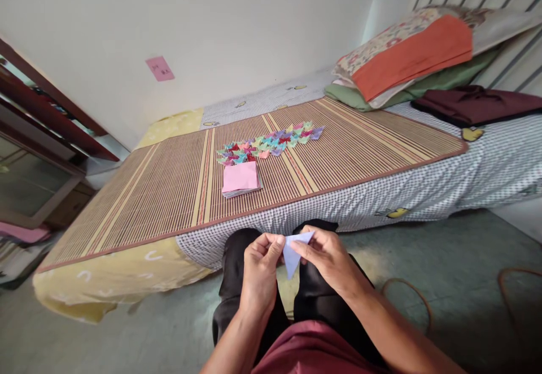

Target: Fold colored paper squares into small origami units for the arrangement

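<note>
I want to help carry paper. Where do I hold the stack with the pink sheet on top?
Probably best to hold the paper stack by its left and right edges, coming from the near side of the woven mat. It lies flat with some thickness, so those edges offer a grip. Both look free, while small folded papers crowd its far edge.
</note>
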`<act>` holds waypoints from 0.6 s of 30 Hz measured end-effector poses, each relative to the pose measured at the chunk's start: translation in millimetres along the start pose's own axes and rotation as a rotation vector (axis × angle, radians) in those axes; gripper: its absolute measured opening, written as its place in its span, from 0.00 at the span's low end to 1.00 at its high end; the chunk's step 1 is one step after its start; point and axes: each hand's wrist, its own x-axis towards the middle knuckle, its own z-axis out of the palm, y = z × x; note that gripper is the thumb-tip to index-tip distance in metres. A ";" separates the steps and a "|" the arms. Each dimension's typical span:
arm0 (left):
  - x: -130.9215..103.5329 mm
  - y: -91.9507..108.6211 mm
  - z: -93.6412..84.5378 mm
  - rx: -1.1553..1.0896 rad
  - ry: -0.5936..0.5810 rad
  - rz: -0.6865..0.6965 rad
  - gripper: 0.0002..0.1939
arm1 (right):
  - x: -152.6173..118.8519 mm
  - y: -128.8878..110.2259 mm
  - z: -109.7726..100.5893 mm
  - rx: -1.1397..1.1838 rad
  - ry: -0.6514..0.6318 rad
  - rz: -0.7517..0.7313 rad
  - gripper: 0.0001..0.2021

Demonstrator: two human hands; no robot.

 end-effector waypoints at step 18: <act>2.8 13.5 -1.6 0.036 -0.088 -0.034 0.18 | 2.7 -6.6 -8.7 -0.165 0.152 -0.146 0.25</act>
